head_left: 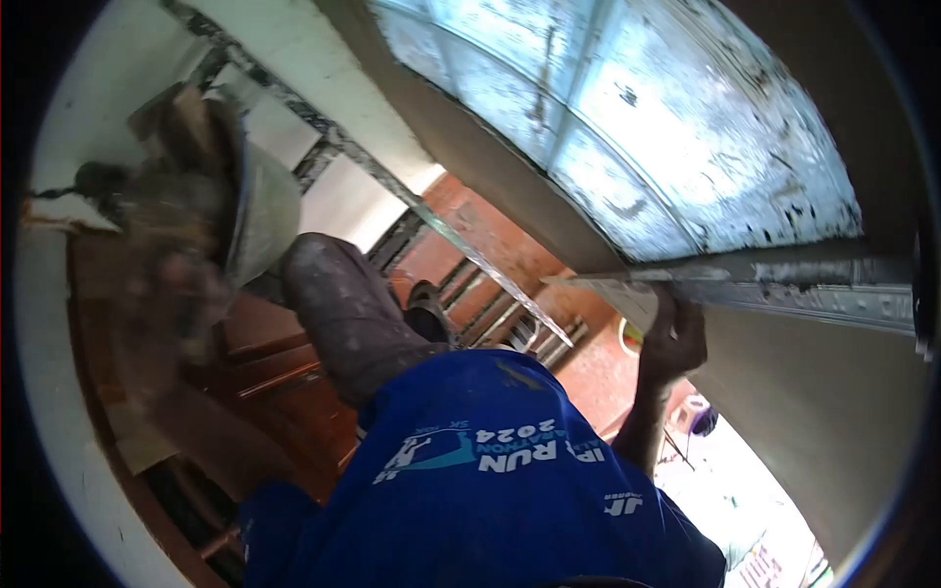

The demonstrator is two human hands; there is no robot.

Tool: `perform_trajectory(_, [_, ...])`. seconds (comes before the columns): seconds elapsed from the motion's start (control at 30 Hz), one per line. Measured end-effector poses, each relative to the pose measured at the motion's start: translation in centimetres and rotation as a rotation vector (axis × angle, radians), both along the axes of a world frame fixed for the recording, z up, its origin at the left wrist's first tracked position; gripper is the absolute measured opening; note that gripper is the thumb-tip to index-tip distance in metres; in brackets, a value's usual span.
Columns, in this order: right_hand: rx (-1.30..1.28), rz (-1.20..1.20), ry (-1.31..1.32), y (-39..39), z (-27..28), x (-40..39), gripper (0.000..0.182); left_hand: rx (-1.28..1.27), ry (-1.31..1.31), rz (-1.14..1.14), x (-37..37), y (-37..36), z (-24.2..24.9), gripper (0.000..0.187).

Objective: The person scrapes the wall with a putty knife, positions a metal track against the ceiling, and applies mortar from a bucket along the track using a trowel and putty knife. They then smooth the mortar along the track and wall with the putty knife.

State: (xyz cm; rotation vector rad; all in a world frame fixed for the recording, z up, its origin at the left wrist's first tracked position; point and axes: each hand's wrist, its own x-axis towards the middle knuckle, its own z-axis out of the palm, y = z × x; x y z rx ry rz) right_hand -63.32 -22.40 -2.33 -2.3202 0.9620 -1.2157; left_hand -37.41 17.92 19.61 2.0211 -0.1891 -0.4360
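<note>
My right hand (673, 340) is closed round a long metal straightedge (814, 294) that lies along the lower edge of the window. A pale flat face tapers away to the left of those fingers. On the other side, my left hand (181, 294) is smeared by motion, and I cannot tell what it holds. Close above it is a pale, curved, bucket-like container (270, 211), with blurred brownish material beside it.
A bright glass-block window (627, 108) fills the upper right above a grey plastered wall (814, 402). A plaster-spotted metal ladder or frame (392, 186) runs diagonally past my bent knee (333, 294). Brown wooden panelling (284, 377) stands at left, over a reddish floor (480, 216) far below.
</note>
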Motion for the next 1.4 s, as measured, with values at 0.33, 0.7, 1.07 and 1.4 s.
perform_trajectory(0.33, [0.023, -0.024, 0.062, 0.6, 1.4, 0.2, 0.009, -0.119, 0.411, -0.790, -10.2, -24.3, -22.8, 0.039])
perform_trajectory(0.7, [0.070, -0.026, 0.031, 0.8, 1.2, 0.3, 0.009, -0.252, 0.087, -0.837, -16.1, -28.1, -22.0, 0.059])
perform_trajectory(1.07, [0.032, -0.038, 0.052, 0.6, 0.8, 0.1, 0.012, -0.162, 0.041, -0.940, -11.3, -25.2, -20.8, 0.042])
perform_trajectory(1.4, [0.085, -0.024, 0.027, 0.8, 1.0, 0.2, 0.007, -0.325, 0.158, -0.636, -16.0, -28.4, -25.3, 0.033])
